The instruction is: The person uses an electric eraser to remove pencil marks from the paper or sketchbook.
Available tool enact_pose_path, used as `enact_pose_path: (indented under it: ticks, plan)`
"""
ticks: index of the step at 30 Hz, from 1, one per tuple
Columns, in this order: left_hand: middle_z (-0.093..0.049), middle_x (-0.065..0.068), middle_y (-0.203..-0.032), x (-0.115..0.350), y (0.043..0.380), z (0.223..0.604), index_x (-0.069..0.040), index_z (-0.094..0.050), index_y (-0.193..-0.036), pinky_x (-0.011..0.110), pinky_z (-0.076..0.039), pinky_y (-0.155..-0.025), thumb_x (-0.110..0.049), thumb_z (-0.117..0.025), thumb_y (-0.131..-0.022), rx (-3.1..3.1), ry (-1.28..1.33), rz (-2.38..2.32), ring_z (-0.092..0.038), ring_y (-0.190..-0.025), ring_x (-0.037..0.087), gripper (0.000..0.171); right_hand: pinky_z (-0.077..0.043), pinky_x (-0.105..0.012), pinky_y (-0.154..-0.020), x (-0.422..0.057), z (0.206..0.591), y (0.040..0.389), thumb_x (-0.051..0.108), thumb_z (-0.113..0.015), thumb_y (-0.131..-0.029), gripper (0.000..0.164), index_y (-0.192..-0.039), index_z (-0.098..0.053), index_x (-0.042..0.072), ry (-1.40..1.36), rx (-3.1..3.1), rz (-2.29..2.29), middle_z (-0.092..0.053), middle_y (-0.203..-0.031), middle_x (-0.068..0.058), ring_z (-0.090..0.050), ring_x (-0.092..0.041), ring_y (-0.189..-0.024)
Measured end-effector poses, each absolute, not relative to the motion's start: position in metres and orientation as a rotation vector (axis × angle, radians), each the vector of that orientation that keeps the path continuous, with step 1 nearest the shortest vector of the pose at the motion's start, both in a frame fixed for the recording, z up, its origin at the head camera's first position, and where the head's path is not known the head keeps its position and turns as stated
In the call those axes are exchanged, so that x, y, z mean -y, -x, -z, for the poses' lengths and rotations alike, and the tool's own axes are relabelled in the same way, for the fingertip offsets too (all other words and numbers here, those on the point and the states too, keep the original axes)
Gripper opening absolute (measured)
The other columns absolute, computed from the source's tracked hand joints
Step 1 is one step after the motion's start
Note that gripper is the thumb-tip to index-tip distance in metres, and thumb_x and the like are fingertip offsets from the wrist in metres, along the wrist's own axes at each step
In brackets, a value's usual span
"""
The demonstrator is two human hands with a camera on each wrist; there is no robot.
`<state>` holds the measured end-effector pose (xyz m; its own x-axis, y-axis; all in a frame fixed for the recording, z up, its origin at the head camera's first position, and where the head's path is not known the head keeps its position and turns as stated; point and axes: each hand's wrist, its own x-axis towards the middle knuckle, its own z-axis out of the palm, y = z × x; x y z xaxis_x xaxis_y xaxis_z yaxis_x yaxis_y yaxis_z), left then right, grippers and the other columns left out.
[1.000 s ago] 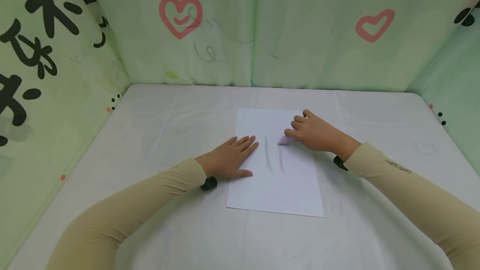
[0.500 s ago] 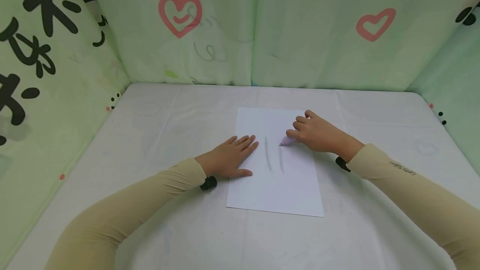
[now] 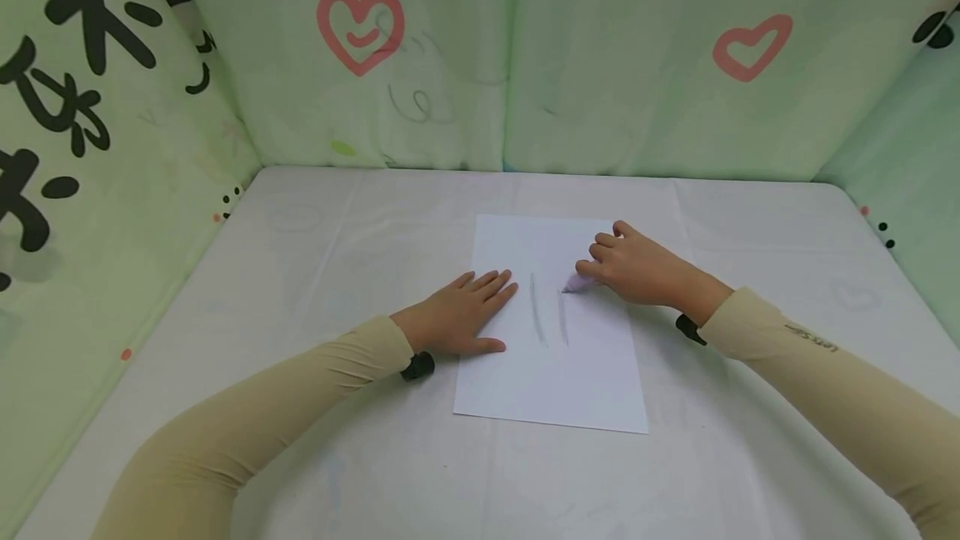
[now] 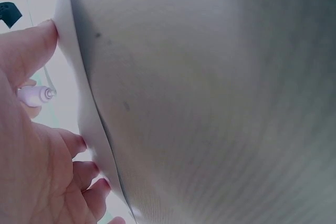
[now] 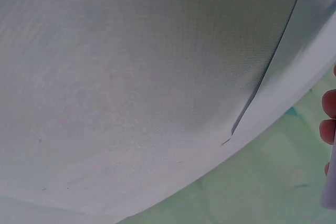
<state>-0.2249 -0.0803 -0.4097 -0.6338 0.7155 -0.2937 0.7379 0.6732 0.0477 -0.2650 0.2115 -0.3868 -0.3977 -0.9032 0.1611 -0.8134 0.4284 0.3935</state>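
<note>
In the head view, a sheet of paper (image 3: 551, 332) is seen at the table's (image 3: 360, 457) centre, pressed flat at its 9 o'clock edge by the left hand (image 3: 457, 317), fingers straight. A pale pen (image 3: 576, 282) is gripped in the curled right hand (image 3: 637, 269), its tip touching the paper atop the right grey stroke (image 3: 562, 317).

In the left wrist view, outstretched fingers (image 4: 79, 174) and the pen (image 4: 35, 95) at 9 o'clock are seen.

In the right wrist view, fingertips (image 5: 328, 116) are glimpsed at 3 o'clock.

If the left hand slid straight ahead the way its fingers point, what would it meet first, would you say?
Most likely the nearer of the two grey strokes on the sheet of paper: the left hand lies flat, fingers aimed right and away. Beyond sits the right hand with its pen.
</note>
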Motion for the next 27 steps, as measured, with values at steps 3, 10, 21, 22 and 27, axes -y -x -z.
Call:
enact_pose_path:
  ticks: [3, 10, 21, 22, 27]
  plan:
    - [-0.006, 0.006, -0.16, 0.08, 0.2249, 0.4101, -0.012, -0.007, -0.153, 0.043, -0.013, -0.119, -0.061, -0.04, -0.092, -2.602, -1.159, 0.116, -0.009, -0.148, 0.021, 0.085, -0.038, -0.039, -0.072, -0.2123, 0.3874, 0.2655, 0.013, -0.077, -0.075, 0.028, -0.083, -0.049, 0.011, -1.477, 2.32, 0.342, -0.051, -0.067, -0.004, -0.044, -0.02, -0.067]
    - [-0.005, 0.005, -0.16, 0.078, 0.2241, 0.4095, -0.013, -0.006, -0.153, 0.043, -0.011, -0.12, -0.062, -0.041, -0.091, -2.591, -1.139, 0.101, -0.008, -0.148, 0.021, 0.086, -0.039, -0.04, -0.074, -0.2091, 0.3896, 0.2696, 0.014, -0.075, -0.077, 0.025, -0.085, -0.051, 0.011, -1.475, 2.34, 0.332, -0.052, -0.068, -0.005, -0.046, -0.021, -0.07]
    - [-0.004, 0.005, -0.16, 0.0786, 0.225, 0.4101, -0.013, -0.006, -0.153, 0.043, -0.012, -0.12, -0.062, -0.041, -0.091, -2.592, -1.139, 0.126, -0.008, -0.148, 0.021, 0.086, -0.037, -0.037, -0.071, -0.2106, 0.3861, 0.2652, 0.013, -0.074, -0.077, 0.026, -0.083, -0.049, 0.011, -1.482, 2.355, 0.362, -0.05, -0.066, -0.005, -0.043, -0.02, -0.068]
    - [-0.004, 0.006, -0.16, 0.0788, 0.225, 0.4098, -0.013, -0.005, -0.153, 0.043, -0.012, -0.12, -0.062, -0.041, -0.091, -2.592, -1.138, 0.127, -0.008, -0.148, 0.021, 0.086, -0.036, -0.037, -0.07, -0.211, 0.3857, 0.2646, 0.013, -0.075, -0.077, 0.027, -0.083, -0.049, 0.011, -1.483, 2.349, 0.362, -0.05, -0.066, -0.004, -0.043, -0.02, -0.067]
    - [-0.004, 0.006, -0.16, 0.0791, 0.225, 0.4091, -0.013, -0.006, -0.153, 0.042, -0.011, -0.12, -0.061, -0.041, -0.092, -2.593, -1.137, 0.124, -0.007, -0.148, 0.021, 0.086, -0.035, -0.037, -0.07, -0.211, 0.3856, 0.264, 0.012, -0.075, -0.076, 0.027, -0.083, -0.049, 0.01, -1.49, 2.336, 0.346, -0.05, -0.066, -0.005, -0.042, -0.02, -0.067]
